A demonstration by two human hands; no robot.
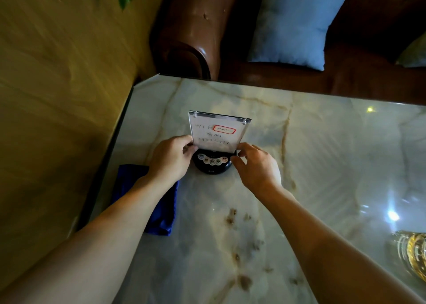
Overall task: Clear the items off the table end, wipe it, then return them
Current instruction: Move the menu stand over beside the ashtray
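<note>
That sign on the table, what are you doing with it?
A person has both hands on the sign stand at the end of the marble table. The left hand grips its left side and the right hand pinches its right side. The stand's black base sits on the table. A blue cloth lies near the table's left edge, partly under the left forearm.

My left hand [170,158] and right hand [254,165] reached forward, arms extended, fingers curled against either side of the sign stand [215,142], gripping it.
</note>
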